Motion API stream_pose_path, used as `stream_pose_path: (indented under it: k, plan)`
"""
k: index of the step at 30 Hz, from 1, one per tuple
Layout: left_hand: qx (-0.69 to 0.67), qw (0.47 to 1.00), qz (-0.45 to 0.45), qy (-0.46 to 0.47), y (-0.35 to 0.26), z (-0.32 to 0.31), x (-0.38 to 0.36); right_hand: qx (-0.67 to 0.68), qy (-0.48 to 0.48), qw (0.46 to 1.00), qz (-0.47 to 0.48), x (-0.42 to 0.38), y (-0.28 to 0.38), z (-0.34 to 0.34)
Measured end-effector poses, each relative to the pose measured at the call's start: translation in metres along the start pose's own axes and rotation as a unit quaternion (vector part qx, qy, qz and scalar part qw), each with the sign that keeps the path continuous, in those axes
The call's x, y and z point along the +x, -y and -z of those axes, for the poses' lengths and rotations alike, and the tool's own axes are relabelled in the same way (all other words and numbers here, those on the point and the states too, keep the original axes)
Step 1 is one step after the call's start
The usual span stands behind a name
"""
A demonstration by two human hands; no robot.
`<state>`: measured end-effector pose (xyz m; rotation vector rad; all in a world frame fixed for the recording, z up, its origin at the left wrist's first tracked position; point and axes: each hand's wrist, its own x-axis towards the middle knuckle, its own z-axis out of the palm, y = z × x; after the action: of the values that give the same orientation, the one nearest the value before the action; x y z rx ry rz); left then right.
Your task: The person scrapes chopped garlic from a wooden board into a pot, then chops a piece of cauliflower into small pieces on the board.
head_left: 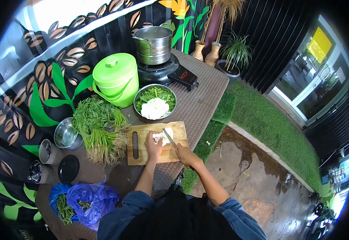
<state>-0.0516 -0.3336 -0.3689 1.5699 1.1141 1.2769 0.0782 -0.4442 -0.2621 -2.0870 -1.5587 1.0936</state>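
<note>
A wooden cutting board (144, 157) lies on the table in front of me. My left hand (154, 147) is closed on a white, lumpy piece of food (166, 134) on the board; I cannot make out its kind. My right hand (185, 156) grips a knife (169, 137), its blade against the white piece near my left fingers. The handle is mostly hidden in my fist. Just beyond the board, a metal bowl (175, 106) holds cut green leaves (153, 94) and a larger white lump (155, 109).
Left of the board lies a heap of rooted greens (98, 124), beside an empty metal bowl (67, 134). Behind stand a green lidded bucket (116, 80) and a steel pot (153, 46) on a black stove (156, 74). Blue plastic bags (92, 202) lie at the near left.
</note>
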Motion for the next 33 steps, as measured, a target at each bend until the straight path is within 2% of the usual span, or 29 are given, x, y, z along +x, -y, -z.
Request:
stream_pose_path:
  k: [2, 4, 5, 7, 11, 13, 16, 20, 22, 28, 33]
  plan:
    - [-0.001, 1.0, 0.013, 0.007, -0.003, 0.001, 0.001, 0.009, 0.02, 1.0, -0.013, 0.006, -0.002, -0.001]
    - [0.012, 1.0, -0.003, 0.018, 0.002, 0.0, 0.001, -0.036, -0.048, 0.997, 0.043, 0.026, -0.013, -0.018]
    - [0.012, 1.0, -0.004, 0.02, 0.005, -0.003, 0.002, -0.035, -0.049, 0.997, 0.042, 0.028, -0.014, -0.022]
    - [0.031, 0.999, -0.039, -0.013, 0.008, -0.004, 0.001, -0.028, -0.062, 0.998, 0.008, 0.024, -0.007, -0.026]
    - [0.08, 0.996, -0.015, -0.045, 0.004, -0.007, -0.001, -0.018, -0.062, 0.998, 0.018, 0.005, -0.014, -0.026]
    - [0.086, 0.994, -0.032, -0.064, -0.002, -0.007, -0.003, -0.057, -0.067, 0.996, -0.021, -0.013, -0.006, -0.029]
    - [0.047, 0.998, 0.019, -0.033, -0.003, -0.005, -0.004, -0.06, -0.063, 0.995, -0.05, -0.012, -0.006, -0.035]
    - [0.01, 1.0, 0.018, -0.009, 0.005, -0.003, -0.003, -0.053, -0.063, 0.996, -0.043, -0.006, -0.005, -0.034]
    - [0.016, 1.0, -0.017, -0.001, 0.001, -0.004, -0.004, -0.037, -0.064, 0.996, -0.048, 0.004, -0.006, -0.035]
    - [0.065, 0.997, -0.031, -0.03, -0.003, -0.003, -0.005, -0.056, -0.122, 0.99, -0.047, 0.031, -0.005, -0.059]
    - [0.034, 0.998, 0.005, -0.044, -0.002, -0.004, -0.006, -0.049, -0.098, 0.993, -0.042, -0.001, -0.015, -0.056]
